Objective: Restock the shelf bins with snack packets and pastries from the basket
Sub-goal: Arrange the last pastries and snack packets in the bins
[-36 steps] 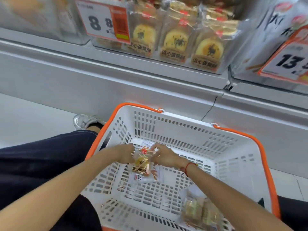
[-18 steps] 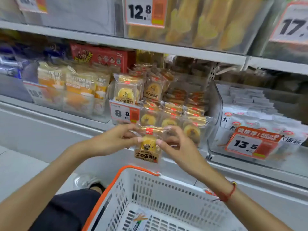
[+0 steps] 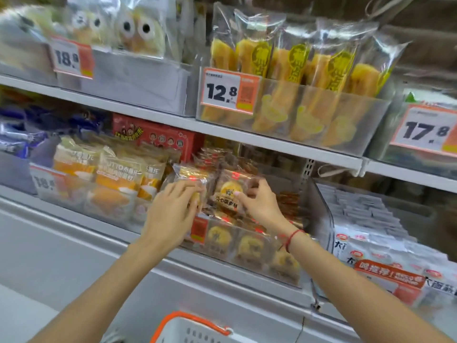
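Note:
Both my hands are up at the clear bin [image 3: 284, 268] of egg-yolk pastries on the lower shelf. My left hand [image 3: 170, 211] grips a clear-wrapped pastry packet [image 3: 189, 175] whose top sticks out above my fingers. Beside it, my right hand [image 3: 258, 204] pinches a second pastry packet [image 3: 228, 189] by its right edge, its label facing me. The two packets stand upright over the stacked pastries in the bin. Only the orange rim of the white basket [image 3: 197, 320] shows at the bottom edge.
Orange cake packets [image 3: 116, 179] fill the bin to the left, white packets [image 3: 366, 219] the bin to the right. Above hangs a shelf with yellow bread sticks [image 3: 296, 78] behind a 12.8 price tag [image 3: 228, 91]. A grey ledge [image 3: 74, 243] runs below the bins.
My hands lifted the pastries out of the basket and carried them up and forward into the pastry bin. They now hold two packets side by side. The view tilted up to the shelves.

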`<state>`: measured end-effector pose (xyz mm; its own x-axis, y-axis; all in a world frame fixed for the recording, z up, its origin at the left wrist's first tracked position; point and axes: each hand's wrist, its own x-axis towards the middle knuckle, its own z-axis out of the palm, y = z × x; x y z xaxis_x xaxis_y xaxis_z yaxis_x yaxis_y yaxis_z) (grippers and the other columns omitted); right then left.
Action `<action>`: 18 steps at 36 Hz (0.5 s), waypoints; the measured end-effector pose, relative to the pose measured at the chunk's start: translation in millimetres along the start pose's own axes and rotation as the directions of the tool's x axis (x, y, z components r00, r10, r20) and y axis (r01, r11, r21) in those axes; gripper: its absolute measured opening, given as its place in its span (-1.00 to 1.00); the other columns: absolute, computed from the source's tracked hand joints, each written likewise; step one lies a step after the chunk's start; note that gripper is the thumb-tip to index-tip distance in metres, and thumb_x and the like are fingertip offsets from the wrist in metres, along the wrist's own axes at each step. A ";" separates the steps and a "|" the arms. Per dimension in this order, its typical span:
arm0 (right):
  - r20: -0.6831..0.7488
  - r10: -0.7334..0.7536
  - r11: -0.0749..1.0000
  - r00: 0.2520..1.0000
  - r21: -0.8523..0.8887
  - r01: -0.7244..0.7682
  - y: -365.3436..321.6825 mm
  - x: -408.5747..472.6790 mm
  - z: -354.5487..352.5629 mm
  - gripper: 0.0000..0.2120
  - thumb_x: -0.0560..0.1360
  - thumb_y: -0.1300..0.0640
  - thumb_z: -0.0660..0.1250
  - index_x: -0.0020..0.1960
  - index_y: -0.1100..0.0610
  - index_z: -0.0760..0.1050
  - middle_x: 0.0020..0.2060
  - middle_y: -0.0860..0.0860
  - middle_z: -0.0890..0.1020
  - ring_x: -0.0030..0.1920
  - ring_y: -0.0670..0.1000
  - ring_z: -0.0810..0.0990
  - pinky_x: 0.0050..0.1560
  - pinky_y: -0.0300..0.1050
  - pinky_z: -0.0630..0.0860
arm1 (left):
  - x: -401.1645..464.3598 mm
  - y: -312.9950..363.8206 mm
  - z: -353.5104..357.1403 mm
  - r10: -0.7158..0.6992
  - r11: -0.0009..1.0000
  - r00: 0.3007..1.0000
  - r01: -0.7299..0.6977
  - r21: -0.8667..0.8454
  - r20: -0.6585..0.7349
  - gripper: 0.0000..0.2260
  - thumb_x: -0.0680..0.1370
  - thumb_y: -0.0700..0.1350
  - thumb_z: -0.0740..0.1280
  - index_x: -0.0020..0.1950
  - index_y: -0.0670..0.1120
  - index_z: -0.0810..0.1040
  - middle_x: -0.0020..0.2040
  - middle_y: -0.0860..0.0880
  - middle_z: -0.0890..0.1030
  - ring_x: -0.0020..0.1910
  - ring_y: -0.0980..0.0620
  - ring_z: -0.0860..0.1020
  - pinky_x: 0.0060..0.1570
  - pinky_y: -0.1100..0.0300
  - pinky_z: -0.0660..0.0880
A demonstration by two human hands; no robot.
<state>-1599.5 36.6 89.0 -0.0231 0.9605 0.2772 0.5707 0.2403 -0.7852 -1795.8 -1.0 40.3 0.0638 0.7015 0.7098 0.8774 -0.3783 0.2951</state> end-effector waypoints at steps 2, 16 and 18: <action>-0.018 0.040 0.996 0.999 -0.085 -0.042 2.4 12.5 11.0 -0.66 0.46 0.03 0.45 0.06 0.10 0.34 -0.01 0.06 0.60 0.00 0.05 0.59 0.02 0.00 0.56 | -2.0 -3.3 3.1 0.019 1.000 1.000 -0.019 0.002 -0.013 -0.76 0.59 -0.14 0.26 0.25 -0.05 0.55 0.23 0.03 0.53 0.22 -0.02 0.43 0.17 -0.01 0.44; -0.032 0.149 0.987 0.988 -0.061 -0.151 1.5 24.7 20.6 -0.70 0.43 0.06 0.49 0.03 0.16 0.46 -0.22 0.03 0.62 -0.19 0.03 0.63 -0.02 0.02 0.60 | -3.7 5.2 3.5 -0.044 0.999 0.999 0.044 -0.030 0.007 -0.72 0.55 -0.20 0.31 0.26 -0.06 0.52 0.28 0.04 0.50 0.28 0.01 0.37 0.28 0.02 0.36; 0.073 0.217 0.976 0.973 -0.001 -0.217 -3.6 24.4 15.9 -0.69 0.47 0.11 0.45 0.06 0.19 0.37 -0.25 0.05 0.60 -0.27 -0.01 0.60 -0.08 -0.05 0.62 | -3.8 7.8 3.0 -0.050 0.999 0.999 0.050 -0.018 0.011 -0.72 0.55 -0.19 0.30 0.27 -0.07 0.52 0.28 0.03 0.50 0.29 0.00 0.38 0.30 0.02 0.35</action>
<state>-1615.2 61.4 89.8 0.0411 0.9974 0.0589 0.5629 0.0256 -0.8261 -1787.7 -4.8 38.0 0.0250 0.7260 0.6872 0.8710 -0.3533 0.3415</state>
